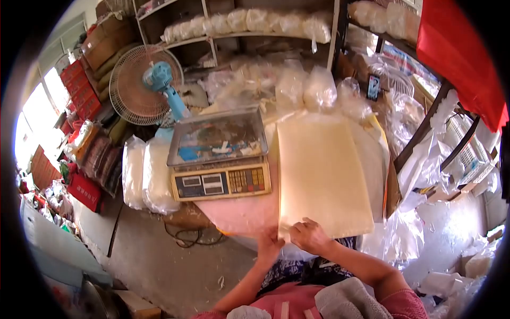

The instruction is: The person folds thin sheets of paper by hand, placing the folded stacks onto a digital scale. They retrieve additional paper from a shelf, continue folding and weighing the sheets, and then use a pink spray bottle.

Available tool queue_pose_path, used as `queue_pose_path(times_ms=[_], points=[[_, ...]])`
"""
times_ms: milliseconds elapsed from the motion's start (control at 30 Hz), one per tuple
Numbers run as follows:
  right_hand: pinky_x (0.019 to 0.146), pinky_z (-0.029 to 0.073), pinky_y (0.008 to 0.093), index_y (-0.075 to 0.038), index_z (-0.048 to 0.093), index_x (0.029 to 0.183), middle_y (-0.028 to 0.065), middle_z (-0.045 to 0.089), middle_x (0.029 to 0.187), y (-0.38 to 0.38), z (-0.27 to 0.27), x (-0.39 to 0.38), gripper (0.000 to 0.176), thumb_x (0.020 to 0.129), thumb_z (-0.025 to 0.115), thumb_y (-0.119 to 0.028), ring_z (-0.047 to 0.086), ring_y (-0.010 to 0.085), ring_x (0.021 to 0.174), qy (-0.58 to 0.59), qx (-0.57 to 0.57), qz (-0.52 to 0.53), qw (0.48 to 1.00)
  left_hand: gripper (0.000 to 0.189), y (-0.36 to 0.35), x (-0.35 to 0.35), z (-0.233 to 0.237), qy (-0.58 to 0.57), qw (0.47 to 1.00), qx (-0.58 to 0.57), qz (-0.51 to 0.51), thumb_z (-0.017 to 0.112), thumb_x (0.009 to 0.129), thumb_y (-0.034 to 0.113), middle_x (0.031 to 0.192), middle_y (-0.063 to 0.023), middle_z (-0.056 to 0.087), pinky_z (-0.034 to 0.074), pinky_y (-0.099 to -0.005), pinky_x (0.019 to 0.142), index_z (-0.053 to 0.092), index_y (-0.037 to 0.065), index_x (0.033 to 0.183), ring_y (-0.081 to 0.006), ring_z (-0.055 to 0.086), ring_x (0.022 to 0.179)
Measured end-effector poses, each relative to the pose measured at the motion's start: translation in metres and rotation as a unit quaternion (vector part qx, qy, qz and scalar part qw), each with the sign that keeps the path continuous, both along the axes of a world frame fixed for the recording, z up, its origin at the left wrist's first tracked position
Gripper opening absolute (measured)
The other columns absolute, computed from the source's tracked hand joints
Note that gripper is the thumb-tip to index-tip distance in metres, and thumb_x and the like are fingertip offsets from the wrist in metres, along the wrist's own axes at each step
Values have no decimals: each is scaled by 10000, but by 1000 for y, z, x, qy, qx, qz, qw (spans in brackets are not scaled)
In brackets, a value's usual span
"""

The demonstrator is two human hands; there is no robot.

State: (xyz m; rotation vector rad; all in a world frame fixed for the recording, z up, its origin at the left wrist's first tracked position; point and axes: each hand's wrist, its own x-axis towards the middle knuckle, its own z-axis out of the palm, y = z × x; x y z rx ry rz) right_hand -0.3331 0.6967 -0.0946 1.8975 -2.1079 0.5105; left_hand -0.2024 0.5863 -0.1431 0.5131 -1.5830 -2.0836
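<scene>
A large, flat, cream-coloured stack of sheets or bags (321,170) lies on the table in front of me. At its near left corner, my left hand (271,242) has its fingers pressed together on the edge. Close beside it, my right hand (309,235) lies over the same near edge with its fingers curled on the corner. Just left of the stack stands a digital scale (220,181) with a metal tray (218,138) holding small blue and white scraps.
A blue fan (158,77) stands behind the scale at the left. Filled clear bags (151,173) lie left of the scale, and more (320,89) stand behind the stack. Shelves (249,34) rise at the back. A phone (373,86) is propped at the right.
</scene>
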Motion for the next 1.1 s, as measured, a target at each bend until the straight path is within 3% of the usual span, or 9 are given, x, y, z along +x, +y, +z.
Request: queue_pose_path(times_ms=[133, 167, 233, 300, 400, 500, 833, 933, 1100], points=[[551, 482, 328, -48, 626, 731, 112, 627, 725, 5, 17, -37, 26, 742, 622, -71, 616, 223, 607, -358, -165, -118, 911, 438, 1, 1, -10, -102, 994, 30, 7, 543, 724, -96, 1042, -131, 611, 486, -294, 776, 511, -52, 1159, -225, 603, 950], [547, 474, 317, -41, 640, 714, 114, 628, 708, 9, 41, -45, 19, 731, 635, -47, 604, 203, 592, -377, -176, -186, 890, 434, 7, 1, 8, -159, 973, -161, 47, 559, 723, -73, 1048, -151, 595, 474, -332, 796, 514, -45, 1154, -266, 580, 974], [546, 471, 314, -33, 642, 745, 106, 635, 703, 17, 53, -57, 10, 740, 633, -35, 597, 196, 590, -405, -178, -192, 876, 429, 18, 4, 55, -249, 810, -521, 105, 592, 723, -28, 1060, -190, 563, 450, -407, 837, 519, -30, 1146, -349, 534, 1021], [601, 496, 306, -27, 647, 852, 110, 658, 789, 23, 42, -56, 92, 771, 638, -71, 634, 209, 675, -420, -81, -144, 892, 397, 12, -11, 46, -143, 786, -600, 53, 584, 718, 24, 1062, -205, 520, 392, -493, 874, 551, -8, 1112, -398, 466, 1042], [1045, 344, 387, -54, 453, 1319, 176, 500, 1301, 43, 34, -36, 619, 805, 646, -338, 463, 297, 1228, -311, 58, -24, 948, 217, 4, -41, 28, -109, 713, -693, 8, 577, 729, 32, 1050, -173, 530, 385, -476, 864, 587, -10, 942, -370, 485, 1015], [1081, 259, 488, -76, 341, 1384, 162, 338, 1434, 59, 15, -27, 727, 786, 646, -356, 299, 347, 1333, -220, 173, -102, 955, 217, 14, -46, 65, -109, 734, -665, 87, 617, 693, 17, 969, -130, 554, 395, -449, 845, 583, 16, 907, -337, 499, 980], [1024, 284, 590, -68, 526, 1212, 97, 513, 1260, 47, -28, -23, 439, 817, 600, -244, 410, 306, 1263, -58, 39, -126, 990, 167, 11, -46, 41, -110, 747, -654, -47, 646, 715, 67, 983, -150, 564, 426, -451, 832, 580, 20, 861, -350, 517, 976], [942, 407, 506, -80, 598, 1063, 60, 597, 1109, 44, -34, -36, 257, 815, 562, -140, 560, 264, 1068, 1, 79, -122, 989, 252, 12, -45, 55, -98, 723, -678, -87, 650, 718, 108, 1015, -146, 552, 426, -465, 829, 585, 30, 948, -338, 522, 951], [715, 491, 397, -94, 615, 935, 59, 634, 987, 36, 24, -80, 131, 818, 567, -128, 609, 261, 795, -179, 3, -151, 972, 339, 7, -51, 30, -160, 679, -708, -112, 619, 731, 118, 1119, -148, 544, 427, -465, 846, 593, 93, 1069, -342, 520, 1023]])
